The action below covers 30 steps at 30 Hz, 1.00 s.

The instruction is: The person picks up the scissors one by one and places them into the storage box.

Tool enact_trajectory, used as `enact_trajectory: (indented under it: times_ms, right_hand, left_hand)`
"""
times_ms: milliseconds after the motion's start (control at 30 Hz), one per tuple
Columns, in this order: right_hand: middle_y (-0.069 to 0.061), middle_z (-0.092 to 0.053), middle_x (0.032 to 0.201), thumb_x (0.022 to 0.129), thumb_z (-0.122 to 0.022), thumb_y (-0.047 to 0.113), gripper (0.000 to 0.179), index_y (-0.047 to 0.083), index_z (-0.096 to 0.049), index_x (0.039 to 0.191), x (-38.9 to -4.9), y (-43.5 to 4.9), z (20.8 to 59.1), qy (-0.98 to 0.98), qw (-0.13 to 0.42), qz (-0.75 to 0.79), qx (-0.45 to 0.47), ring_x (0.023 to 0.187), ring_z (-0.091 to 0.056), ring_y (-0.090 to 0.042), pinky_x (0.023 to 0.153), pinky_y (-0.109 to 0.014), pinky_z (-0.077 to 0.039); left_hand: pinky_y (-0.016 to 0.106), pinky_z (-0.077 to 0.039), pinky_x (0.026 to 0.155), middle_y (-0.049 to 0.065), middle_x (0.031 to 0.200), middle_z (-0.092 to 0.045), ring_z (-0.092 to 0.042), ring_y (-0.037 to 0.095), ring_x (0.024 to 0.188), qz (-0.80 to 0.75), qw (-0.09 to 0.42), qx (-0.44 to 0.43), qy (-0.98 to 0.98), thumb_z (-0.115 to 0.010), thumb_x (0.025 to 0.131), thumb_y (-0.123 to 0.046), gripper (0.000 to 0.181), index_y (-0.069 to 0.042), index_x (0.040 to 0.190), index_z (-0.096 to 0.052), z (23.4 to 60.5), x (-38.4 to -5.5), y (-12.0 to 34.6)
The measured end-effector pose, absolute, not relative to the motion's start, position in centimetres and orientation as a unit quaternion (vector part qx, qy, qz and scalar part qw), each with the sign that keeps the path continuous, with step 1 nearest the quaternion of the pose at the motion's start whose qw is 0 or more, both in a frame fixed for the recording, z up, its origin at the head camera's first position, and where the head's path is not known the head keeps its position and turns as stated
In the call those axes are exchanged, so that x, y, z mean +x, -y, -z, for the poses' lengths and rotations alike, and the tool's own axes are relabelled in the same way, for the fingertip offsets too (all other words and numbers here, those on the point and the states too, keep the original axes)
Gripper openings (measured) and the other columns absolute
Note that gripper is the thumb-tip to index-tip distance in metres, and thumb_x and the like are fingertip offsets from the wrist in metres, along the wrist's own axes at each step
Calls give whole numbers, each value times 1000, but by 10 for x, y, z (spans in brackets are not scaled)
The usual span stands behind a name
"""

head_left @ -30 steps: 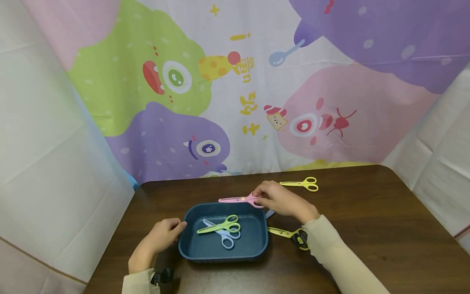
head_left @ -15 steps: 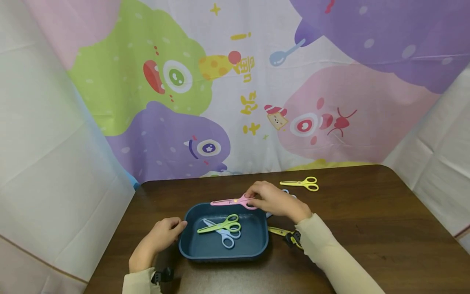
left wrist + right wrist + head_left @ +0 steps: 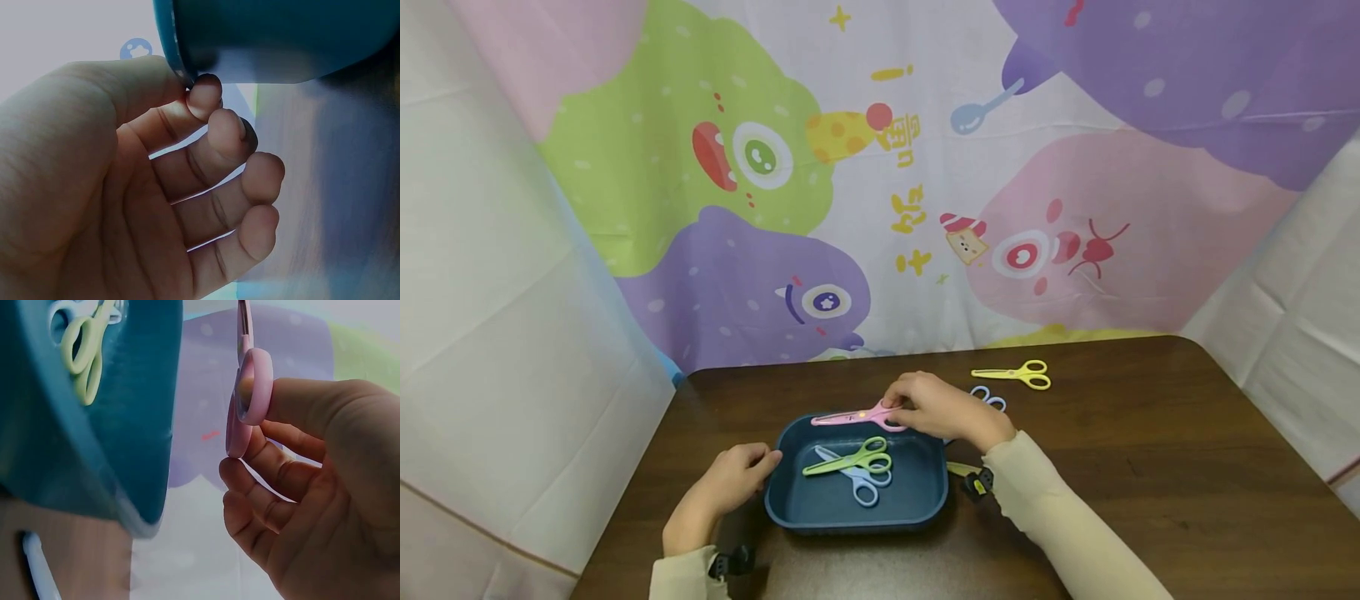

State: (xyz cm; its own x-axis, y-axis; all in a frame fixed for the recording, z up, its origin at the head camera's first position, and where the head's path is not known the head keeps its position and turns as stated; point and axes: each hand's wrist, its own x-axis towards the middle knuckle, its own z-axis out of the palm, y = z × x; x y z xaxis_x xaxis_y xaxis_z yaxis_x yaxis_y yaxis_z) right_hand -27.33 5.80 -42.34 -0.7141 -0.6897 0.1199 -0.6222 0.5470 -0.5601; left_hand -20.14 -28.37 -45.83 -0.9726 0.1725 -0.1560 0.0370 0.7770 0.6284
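My right hand (image 3: 928, 404) pinches pink scissors (image 3: 850, 418) by the finger loops, thumb through one loop in the right wrist view. The blades point left, over the far rim of a dark blue tray (image 3: 853, 527). Inside the tray, light green scissors (image 3: 841, 463) lie across pale blue scissors (image 3: 857, 477). At the tray's left end, my left hand (image 3: 733, 479) holds the rim. Its thumb and index fingertip (image 3: 205, 97) pinch the tray wall (image 3: 165, 31) in the left wrist view, the other fingers bent below.
Yellow scissors (image 3: 1015, 375) lie at the back right of the brown table (image 3: 1150, 467). Blue-handled scissors (image 3: 991, 402) are partly behind my right hand. Another yellow pair (image 3: 961, 468) shows right of the tray, mostly covered by my right wrist. A printed curtain (image 3: 865, 317) hangs behind.
My right hand has carried the pink scissors left along the tray's far rim, uncovering the blue handles behind it and covering more of the near yellow pair. The left hand stays put.
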Motion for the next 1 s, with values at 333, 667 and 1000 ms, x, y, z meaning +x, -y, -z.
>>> enact_trajectory:
  times_ms: [333,667,1000]
  right_hand:
    - [-1,-70,104,98,-71,16,16,9,-76,111,-274,-42,424,-877,85,296,-370,92,-61,-12,86,-30,-55]
    - [1,-72,96,99,-69,16,14,8,-77,107,-277,-23,426,-879,89,266,-386,81,-59,-10,78,-26,-52]
    - [2,-70,90,98,-70,16,12,9,-77,105,-272,-9,429,-882,111,266,-373,76,-58,-7,74,-24,-51]
  left_hand:
    - [31,-41,59,2,65,-51,-51,17,59,-327,101,51,-938,-57,106,-24,36,-10,73,-52,459,-202,282]
    - [32,-41,59,2,66,-51,-51,17,61,-327,101,46,-938,-57,106,-24,35,-9,75,-53,458,-201,281]
    - [31,-41,59,2,67,-51,-51,16,61,-325,100,45,-939,-57,106,-25,36,-10,74,-53,456,-200,281]
